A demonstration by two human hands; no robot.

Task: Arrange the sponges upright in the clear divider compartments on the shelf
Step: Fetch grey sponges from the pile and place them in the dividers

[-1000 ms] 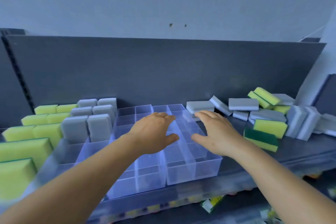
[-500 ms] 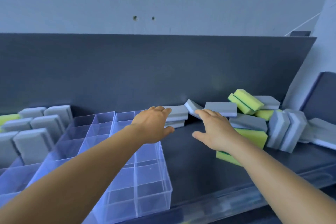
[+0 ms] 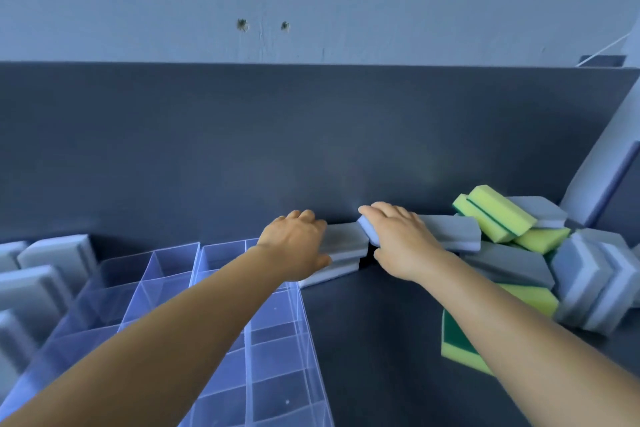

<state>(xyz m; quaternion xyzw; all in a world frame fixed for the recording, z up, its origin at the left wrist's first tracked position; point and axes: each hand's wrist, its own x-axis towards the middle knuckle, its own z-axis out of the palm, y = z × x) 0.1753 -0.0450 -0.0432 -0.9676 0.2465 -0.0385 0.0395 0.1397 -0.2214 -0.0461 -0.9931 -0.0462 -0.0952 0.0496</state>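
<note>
Left hand (image 3: 294, 246) grips grey sponge stack (image 3: 341, 250); right hand (image 3: 398, 239) clasps tilted sponge (image 3: 367, 230). Divider (image 3: 221, 288) at 7 o'clock mostly unfilled; pile (image 3: 512, 253) remains at 3.

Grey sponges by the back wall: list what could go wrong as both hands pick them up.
1. The right hand rests on a tilted grey sponge beside the loose pile; lifting it may shift the neighbours leaning there.
2. The left hand covers two stacked sponges; a grip on the top one alone could drag the lower one askew.
3. The left forearm hangs above the clear divider; pulling back low could knock it.
</note>
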